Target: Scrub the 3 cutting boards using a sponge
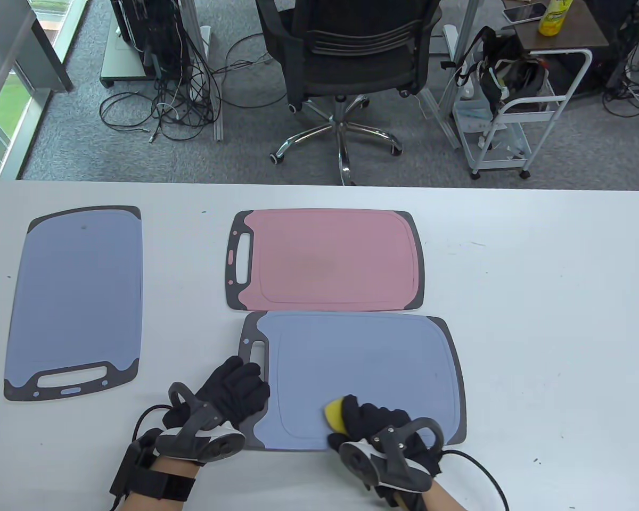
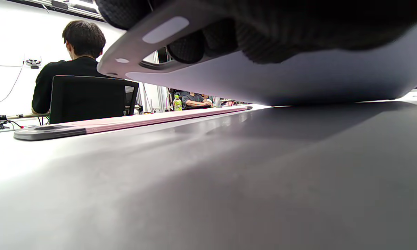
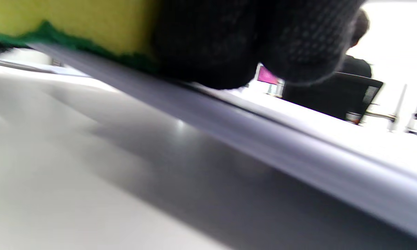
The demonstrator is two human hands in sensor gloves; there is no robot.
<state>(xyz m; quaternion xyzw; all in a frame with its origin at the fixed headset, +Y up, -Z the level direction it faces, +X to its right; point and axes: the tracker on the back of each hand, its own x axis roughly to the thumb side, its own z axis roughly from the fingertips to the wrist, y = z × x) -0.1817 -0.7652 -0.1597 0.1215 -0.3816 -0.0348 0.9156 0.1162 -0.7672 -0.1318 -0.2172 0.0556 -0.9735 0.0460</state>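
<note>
Three cutting boards lie on the white table point(image 1: 538, 319): a blue one point(image 1: 74, 298) at the left, a pink one point(image 1: 330, 261) in the middle, and a second blue one point(image 1: 367, 367) just in front of it. My left hand point(image 1: 239, 380) holds the handle end of this near blue board point(image 2: 264, 80), which is raised off the table there; its fingers point(image 2: 184, 48) show through the handle slot. My right hand point(image 1: 351, 420) grips a yellow sponge point(image 1: 334, 414) with a green scouring face point(image 3: 66, 21), pressed on the board's front edge point(image 3: 264, 139).
The pink board point(image 2: 142, 119) lies flat just beyond. Behind the table stand a black office chair point(image 1: 351, 64), a white cart point(image 1: 516, 106) with a bag, and loose cables point(image 1: 175, 106) on the carpet. A person in black point(image 2: 76, 62) sits far off.
</note>
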